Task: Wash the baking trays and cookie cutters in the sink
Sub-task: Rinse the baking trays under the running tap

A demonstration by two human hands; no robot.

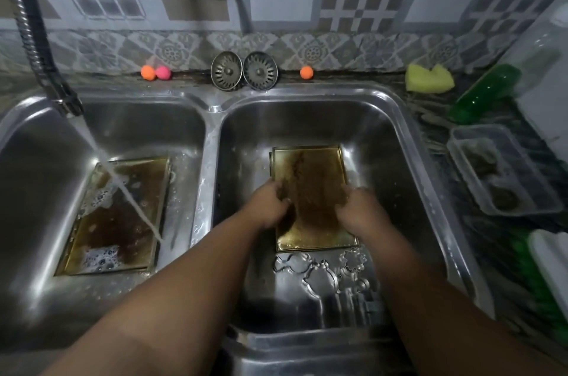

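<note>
A: Where are the trays?
B: One per basin of the double sink (212, 100). The left tray (123, 222) lies flat on the left basin floor at lower left of the frame, brown-stained, with foam at its near and far corners. The water stream (132, 200) from the hose faucet (33, 22) at upper left falls across it.
A: And the other one?
B: The right tray (310, 172) lies flat in the right basin, centre frame, with a brown smear down its middle.
A: Hands?
B: Both are on the right tray. The left hand (270, 203) has its fingers curled over the tray's left edge, gripping it. The right hand (359, 206) is on the right side with fingers bent and tips down on the surface. Can't tell if anything is under them; it's blurred.
A: Cutters?
B: The cookie cutters (322, 271) lie loose on the right basin floor, just below the tray's near edge, between the forearms.
A: Surroundings?
B: Two strainers (244, 70) lean on the back ledge, top centre. A yellow sponge (428, 78), a green bottle (482, 96) and a clear container (541, 179) sit on the counter at right.
</note>
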